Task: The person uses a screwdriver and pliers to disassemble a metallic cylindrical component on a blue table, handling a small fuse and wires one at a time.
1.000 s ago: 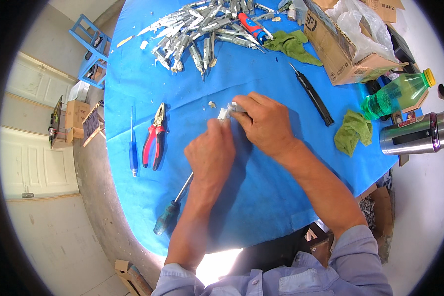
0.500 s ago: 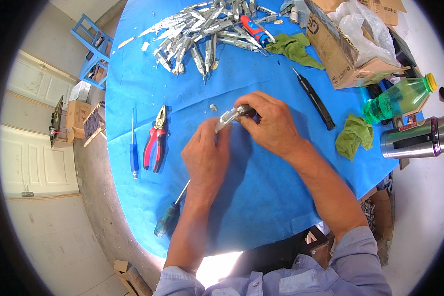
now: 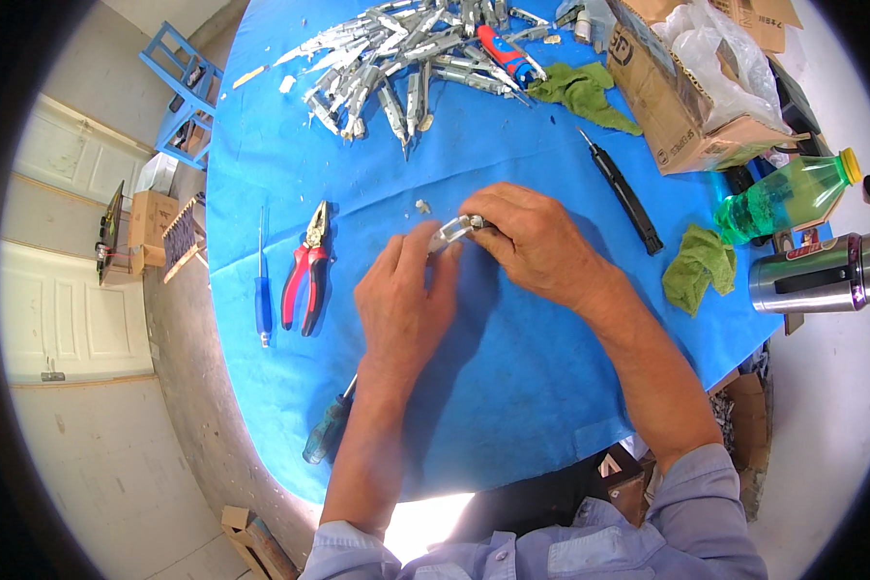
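Blue cloth (image 3: 522, 387) covers the whole worktable, its near edge curving in front of the seated person. Close by on the left, a teal-handled screwdriver (image 3: 327, 427) lies with its shaft running behind the person's left forearm. Just beyond, near the middle of the cloth, the left hand (image 3: 401, 295) has thumb and forefinger pinched on the left end of a small silvery metal fitting (image 3: 456, 229). The right hand (image 3: 534, 237) clamps the other end between thumb and curled fingers, so the fitting spans the two grips, slightly tilted.

Off to the left lie red-and-black pliers (image 3: 309, 257) and, beside them, a blue-handled screwdriver (image 3: 263, 295). Over on the right, a steel thermos mug (image 3: 807, 275) lies near a crumpled green rag (image 3: 696, 273), with a green plastic bottle (image 3: 788, 198) behind it. A slim black tool (image 3: 624, 193) points away from the person. Farther right stands a cardboard box (image 3: 675, 121); at the far side, grey metal fittings (image 3: 396, 60) sprawl in a heap beside a red-and-blue tool handle (image 3: 505, 55).
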The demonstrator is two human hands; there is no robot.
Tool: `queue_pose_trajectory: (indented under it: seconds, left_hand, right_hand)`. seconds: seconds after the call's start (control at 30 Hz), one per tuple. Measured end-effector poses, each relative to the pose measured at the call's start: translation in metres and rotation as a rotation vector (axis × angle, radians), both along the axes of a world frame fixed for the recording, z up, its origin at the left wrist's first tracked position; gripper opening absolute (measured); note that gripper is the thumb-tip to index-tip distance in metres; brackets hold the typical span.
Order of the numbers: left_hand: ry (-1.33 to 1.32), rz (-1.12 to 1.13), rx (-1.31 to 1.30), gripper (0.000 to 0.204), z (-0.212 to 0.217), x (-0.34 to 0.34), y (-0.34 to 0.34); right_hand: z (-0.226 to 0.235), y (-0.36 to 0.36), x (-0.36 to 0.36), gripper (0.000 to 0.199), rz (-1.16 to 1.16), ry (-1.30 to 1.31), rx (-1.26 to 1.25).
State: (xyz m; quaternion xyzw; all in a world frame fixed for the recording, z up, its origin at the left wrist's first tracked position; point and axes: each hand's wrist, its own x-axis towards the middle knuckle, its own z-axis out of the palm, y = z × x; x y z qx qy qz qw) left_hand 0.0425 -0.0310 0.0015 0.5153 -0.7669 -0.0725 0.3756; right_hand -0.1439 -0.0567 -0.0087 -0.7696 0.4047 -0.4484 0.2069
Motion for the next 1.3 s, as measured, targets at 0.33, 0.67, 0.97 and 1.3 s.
queue_pose_trajectory:
  seconds: [0.33, 0.67, 0.97, 1.3]
  left_hand:
    - [0.036, -0.085, 0.068, 0.017, -0.002, 0.009, -0.002]
    - [0.013, 0.076, -0.034, 0.011, -0.008, -0.009, 0.005]
    - [0.115, 0.119, 0.054, 0.016, -0.012, -0.02, 0.009]
    - [0.18, 0.084, 0.115, 0.02, -0.007, -0.017, 0.008]
  right_hand:
    - [-0.002, 0.001, 0.001, 0.015, 0.043, 0.14, -0.033]
    - [-0.009, 0.001, 0.01, 0.018, -0.035, 0.11, -0.125]
    - [-0.009, 0.004, 0.013, 0.016, -0.124, 0.122, -0.125]
    - [-0.007, 0.006, 0.011, 0.018, -0.131, 0.019, 0.011]
